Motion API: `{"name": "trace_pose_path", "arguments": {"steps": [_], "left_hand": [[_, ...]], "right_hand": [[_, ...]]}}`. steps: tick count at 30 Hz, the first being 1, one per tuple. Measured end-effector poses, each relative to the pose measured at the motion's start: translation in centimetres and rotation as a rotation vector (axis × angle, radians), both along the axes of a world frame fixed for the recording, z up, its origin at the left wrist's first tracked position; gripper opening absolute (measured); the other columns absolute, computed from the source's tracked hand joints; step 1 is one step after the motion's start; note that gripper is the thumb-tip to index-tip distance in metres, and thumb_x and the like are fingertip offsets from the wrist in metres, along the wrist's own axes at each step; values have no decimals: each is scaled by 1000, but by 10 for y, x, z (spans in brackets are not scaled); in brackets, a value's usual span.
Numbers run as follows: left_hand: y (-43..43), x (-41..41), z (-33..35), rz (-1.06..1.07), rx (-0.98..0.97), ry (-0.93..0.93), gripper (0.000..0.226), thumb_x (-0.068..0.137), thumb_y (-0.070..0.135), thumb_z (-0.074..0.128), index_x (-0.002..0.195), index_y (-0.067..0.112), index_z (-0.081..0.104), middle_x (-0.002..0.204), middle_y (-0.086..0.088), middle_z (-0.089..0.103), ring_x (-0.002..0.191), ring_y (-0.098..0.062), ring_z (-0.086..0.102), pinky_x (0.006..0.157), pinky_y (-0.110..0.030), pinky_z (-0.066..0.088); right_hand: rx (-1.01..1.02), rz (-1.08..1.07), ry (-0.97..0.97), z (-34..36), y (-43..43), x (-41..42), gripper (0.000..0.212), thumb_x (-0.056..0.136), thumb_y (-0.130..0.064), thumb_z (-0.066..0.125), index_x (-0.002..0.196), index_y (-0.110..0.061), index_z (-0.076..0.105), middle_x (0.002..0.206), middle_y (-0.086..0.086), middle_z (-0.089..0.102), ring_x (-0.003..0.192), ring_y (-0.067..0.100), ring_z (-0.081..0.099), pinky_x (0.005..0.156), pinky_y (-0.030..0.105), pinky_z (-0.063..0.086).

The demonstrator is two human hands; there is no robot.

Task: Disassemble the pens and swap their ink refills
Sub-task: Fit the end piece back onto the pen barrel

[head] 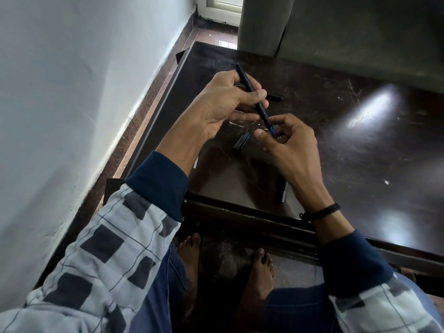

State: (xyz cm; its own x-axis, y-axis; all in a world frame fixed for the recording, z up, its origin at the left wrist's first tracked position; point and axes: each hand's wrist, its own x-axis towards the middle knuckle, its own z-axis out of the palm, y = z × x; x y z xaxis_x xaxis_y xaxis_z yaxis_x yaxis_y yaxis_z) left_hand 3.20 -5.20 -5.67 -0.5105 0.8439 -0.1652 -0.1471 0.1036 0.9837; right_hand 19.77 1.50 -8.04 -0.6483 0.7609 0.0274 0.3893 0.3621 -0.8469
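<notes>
1. Left hand [223, 104] grips a black pen [247, 85] at mid-frame, tilted above the dark table [360, 140].
2. Right hand [290, 150] pinches the pen's blue lower end.
3. A pen cap [241, 142] lies on the table between both hands.

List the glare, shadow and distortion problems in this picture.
Head view: two bright glare patches wash out the dark table right of the hands; the pen, gripped by the left hand and pinched at its tip by the right hand, is sharp; the floor under the table is dim; the wide lens bows the foot of the wall.
</notes>
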Motion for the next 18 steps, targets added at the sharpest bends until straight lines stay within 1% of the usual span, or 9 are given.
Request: {"name": "trace_pose_path", "arguments": {"steps": [4, 7, 11, 18], "left_hand": [[0, 0, 0, -4, -5, -4, 12, 94, 6, 71, 102, 9, 62, 90, -11, 78, 94, -26, 78, 80, -38, 64], [1, 1, 0, -15, -7, -16, 13, 94, 6, 72, 100, 10, 62, 89, -10, 78, 93, -26, 78, 77, -35, 62], [2, 2, -1, -15, 0, -20, 12, 94, 6, 72, 98, 11, 61, 90, -12, 77, 94, -26, 78, 75, -34, 61], [1, 1, 0, -33, 7, -4, 13, 95, 3, 70, 99, 11, 61, 90, -11, 78, 94, -26, 78, 77, -36, 62]], "right_hand": [[13, -23, 26, 1, 0, 0, 11, 94, -34, 74, 98, -38, 64, 87, -3, 73, 79, 18, 72, 76, 43, 62], [7, -25, 41, 0, 1, 1, 13, 97, -27, 72, 93, -37, 65, 83, -2, 74, 78, 15, 72, 78, 41, 62], [-42, -16, 46, 0, 2, 1, 8, 101, -26, 66, 95, -31, 69, 79, -2, 75, 78, 14, 73, 82, 46, 62], [-80, 9, 27, 0, 2, 0, 17, 105, -25, 58, 94, -29, 70, 78, -2, 75, 78, 19, 72, 78, 47, 59]]}}
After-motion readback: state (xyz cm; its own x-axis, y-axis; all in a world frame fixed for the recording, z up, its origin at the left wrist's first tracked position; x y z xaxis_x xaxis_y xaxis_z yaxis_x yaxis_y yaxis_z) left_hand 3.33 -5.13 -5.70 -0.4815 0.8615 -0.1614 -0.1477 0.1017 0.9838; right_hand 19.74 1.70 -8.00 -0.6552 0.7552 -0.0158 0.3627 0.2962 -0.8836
